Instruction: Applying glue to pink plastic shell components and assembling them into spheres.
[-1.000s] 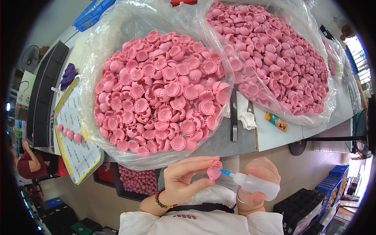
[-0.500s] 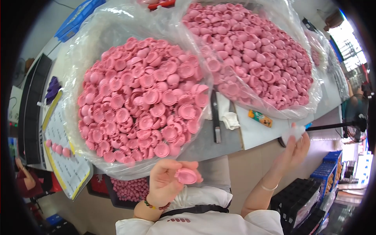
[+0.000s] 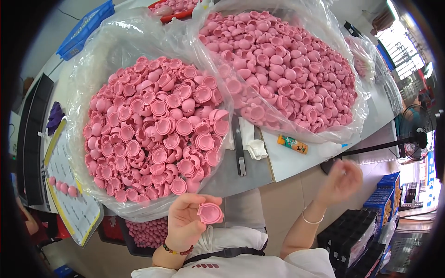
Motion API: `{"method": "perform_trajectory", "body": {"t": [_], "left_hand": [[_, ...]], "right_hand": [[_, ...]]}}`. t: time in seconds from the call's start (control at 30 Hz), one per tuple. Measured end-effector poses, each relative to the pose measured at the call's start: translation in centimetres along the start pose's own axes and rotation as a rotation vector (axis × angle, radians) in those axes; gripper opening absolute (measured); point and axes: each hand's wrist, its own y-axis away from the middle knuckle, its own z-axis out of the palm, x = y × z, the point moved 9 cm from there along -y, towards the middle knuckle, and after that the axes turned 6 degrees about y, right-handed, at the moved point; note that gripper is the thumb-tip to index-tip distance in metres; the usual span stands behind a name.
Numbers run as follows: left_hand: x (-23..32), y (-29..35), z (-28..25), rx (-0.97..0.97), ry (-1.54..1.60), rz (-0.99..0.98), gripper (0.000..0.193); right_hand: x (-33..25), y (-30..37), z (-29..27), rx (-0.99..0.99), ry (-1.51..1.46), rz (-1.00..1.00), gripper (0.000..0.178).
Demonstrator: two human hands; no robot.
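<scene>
My left hand (image 3: 183, 221) is closed on a pink plastic half-shell (image 3: 210, 213), its hollow, rimmed side facing up. It is just in front of a clear plastic bag (image 3: 76, 153) heaped with similar pink half-shells (image 3: 157, 155). My right hand (image 3: 344, 180) is raised off the table's right front edge, blurred, its fingers loosely curled and apart with nothing visible in them. Nearest to it, a white squeeze bottle (image 3: 329, 149) with a blue tip lies on the table.
A second bag holds more pink pieces (image 3: 287, 74). An orange-green tube (image 3: 293, 144), white cloth (image 3: 254, 143) and dark strip-shaped tool (image 3: 240, 150) lie between. Joined pink balls (image 3: 63, 186) rest on a yellow-edged sheet (image 3: 74, 208) at left. A black fan (image 3: 415, 134) stands right.
My right hand has let go of the white bottle and drawn back toward me. My left hand still holds the half-shell, now tipped more toward the camera. The whole view has shifted slightly.
</scene>
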Motion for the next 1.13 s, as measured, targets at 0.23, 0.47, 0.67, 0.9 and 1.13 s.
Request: {"method": "perform_trajectory", "body": {"t": [0.23, 0.47, 0.67, 0.9, 1.13], "left_hand": [[0.9, 0.5, 1.4, 0.0, -0.335, 0.099, 0.039], [0.3, 0.3, -0.3, 0.182, -0.329, 0.024, 0.041], [-1.2, 0.0, -0.4, 0.064, -0.029, -0.123, 0.04], [-1.6, 0.2, -0.1, 0.034, 0.177, -0.187, 0.037], [0.6, 0.2, -0.6, 0.082, -0.497, 0.007, 0.046]], "right_hand": [[-1.2, -3.6, 13.1, -0.665, 0.354, -0.073, 0.02], [-1.6, -2.4, 10.4, -0.64, -0.168, 0.254, 0.017], [-5.5, 4.9, 12.5, -1.081, -0.235, 0.336, 0.016], [-4.7, 4.4, 10.2, -0.972, 0.137, 0.076, 0.031], [-3.9, 5.0, 10.3, -1.255, -0.126, 0.129, 0.053]]}}
